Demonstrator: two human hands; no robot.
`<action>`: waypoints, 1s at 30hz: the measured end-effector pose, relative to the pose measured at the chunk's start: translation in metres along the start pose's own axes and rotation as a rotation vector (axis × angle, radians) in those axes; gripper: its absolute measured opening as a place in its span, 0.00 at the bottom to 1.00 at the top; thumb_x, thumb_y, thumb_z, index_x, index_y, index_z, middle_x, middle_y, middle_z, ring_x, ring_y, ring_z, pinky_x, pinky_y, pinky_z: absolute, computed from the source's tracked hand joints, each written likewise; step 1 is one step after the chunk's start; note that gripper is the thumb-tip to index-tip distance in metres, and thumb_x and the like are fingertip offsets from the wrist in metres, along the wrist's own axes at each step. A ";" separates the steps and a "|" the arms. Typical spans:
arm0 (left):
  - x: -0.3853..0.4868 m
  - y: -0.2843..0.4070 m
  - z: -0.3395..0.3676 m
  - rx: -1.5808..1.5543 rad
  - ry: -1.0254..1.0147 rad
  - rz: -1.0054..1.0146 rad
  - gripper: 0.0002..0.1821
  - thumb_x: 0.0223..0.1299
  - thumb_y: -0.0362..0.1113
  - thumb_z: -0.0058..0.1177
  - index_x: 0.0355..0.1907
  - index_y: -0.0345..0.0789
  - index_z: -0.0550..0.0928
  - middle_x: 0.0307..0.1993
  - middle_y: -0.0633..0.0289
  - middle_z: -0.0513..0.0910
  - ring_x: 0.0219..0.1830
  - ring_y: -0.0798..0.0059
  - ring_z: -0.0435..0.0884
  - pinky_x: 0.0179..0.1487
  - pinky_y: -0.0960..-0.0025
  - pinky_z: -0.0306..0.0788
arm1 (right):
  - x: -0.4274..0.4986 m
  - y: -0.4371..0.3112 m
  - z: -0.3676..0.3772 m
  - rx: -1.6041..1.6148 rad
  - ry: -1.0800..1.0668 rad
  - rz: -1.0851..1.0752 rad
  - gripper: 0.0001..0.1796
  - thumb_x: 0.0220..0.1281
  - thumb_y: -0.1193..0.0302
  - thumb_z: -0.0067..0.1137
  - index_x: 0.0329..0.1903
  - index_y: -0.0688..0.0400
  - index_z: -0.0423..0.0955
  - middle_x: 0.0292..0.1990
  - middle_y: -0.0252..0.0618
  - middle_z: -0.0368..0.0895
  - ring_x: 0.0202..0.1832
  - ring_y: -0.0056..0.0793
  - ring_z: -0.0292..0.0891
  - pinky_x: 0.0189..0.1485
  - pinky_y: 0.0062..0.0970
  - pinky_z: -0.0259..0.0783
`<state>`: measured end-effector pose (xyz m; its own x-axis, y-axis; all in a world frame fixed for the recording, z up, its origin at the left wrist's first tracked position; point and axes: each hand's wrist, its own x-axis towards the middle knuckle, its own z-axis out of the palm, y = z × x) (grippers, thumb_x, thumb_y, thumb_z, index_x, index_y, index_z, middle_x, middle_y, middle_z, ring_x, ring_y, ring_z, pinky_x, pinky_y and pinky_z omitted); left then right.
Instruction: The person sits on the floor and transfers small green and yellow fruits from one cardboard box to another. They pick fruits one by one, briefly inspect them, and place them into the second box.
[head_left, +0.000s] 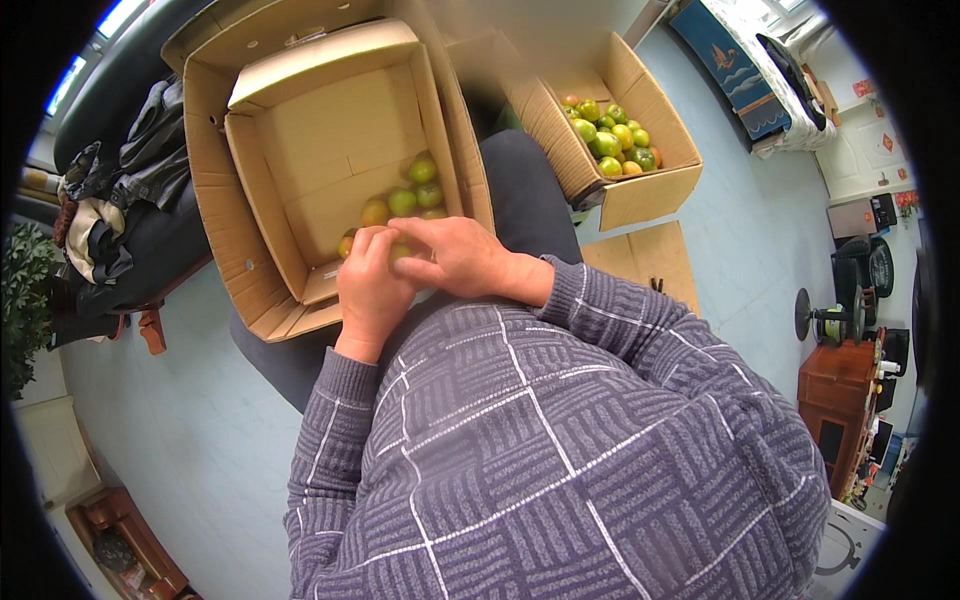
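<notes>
My left hand (373, 277) and my right hand (457, 259) meet at the near edge of a large cardboard box (217, 225). Their fingers are bent and touch or nearly touch each other; whether something small is between them is hidden. Inside the large box is a smaller cardboard box (262, 191). Several green and orange tomatoes (402, 201) lie along its right and near sides, just beyond my fingers. To the right, another cardboard box (652, 97) holds a heap of green tomatoes (602, 144), some of them orange.
A flat cardboard piece (637, 262) lies on the floor at the right of my knee. My legs flank the large box. At the left, clothes (154, 150) lie on a dark sofa (169, 247), near a leafy plant (30, 300). A wooden cabinet (836, 382) stands at the far right.
</notes>
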<state>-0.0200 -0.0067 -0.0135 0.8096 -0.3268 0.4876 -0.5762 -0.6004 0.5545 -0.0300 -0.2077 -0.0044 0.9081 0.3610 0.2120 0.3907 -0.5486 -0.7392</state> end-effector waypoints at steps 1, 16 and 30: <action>0.000 -0.001 0.000 -0.011 0.006 0.009 0.26 0.51 0.35 0.84 0.53 0.33 0.88 0.52 0.51 0.90 0.50 0.48 0.91 0.52 0.54 0.88 | 0.000 0.000 -0.001 0.003 -0.011 0.010 0.37 0.76 0.47 0.69 0.76 0.58 0.78 0.51 0.52 0.93 0.52 0.56 0.90 0.54 0.51 0.84; -0.003 0.002 -0.006 -0.126 0.049 0.058 0.35 0.55 0.36 0.85 0.66 0.33 0.87 0.57 0.53 0.90 0.45 0.64 0.94 0.45 0.63 0.88 | -0.007 0.016 -0.050 0.020 0.627 -0.082 0.24 0.74 0.68 0.75 0.68 0.62 0.84 0.55 0.46 0.92 0.55 0.32 0.90 0.59 0.34 0.85; -0.001 0.004 0.000 0.116 -0.095 -0.013 0.22 0.64 0.42 0.78 0.57 0.34 0.90 0.44 0.57 0.90 0.38 0.58 0.91 0.41 0.59 0.85 | -0.066 0.179 -0.146 -0.768 0.996 0.364 0.35 0.71 0.54 0.72 0.73 0.63 0.81 0.70 0.55 0.85 0.74 0.57 0.77 0.79 0.52 0.71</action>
<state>-0.0231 -0.0085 -0.0124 0.8271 -0.3825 0.4119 -0.5532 -0.6839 0.4756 0.0016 -0.4399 -0.0571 0.5706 -0.4262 0.7020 -0.2140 -0.9025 -0.3739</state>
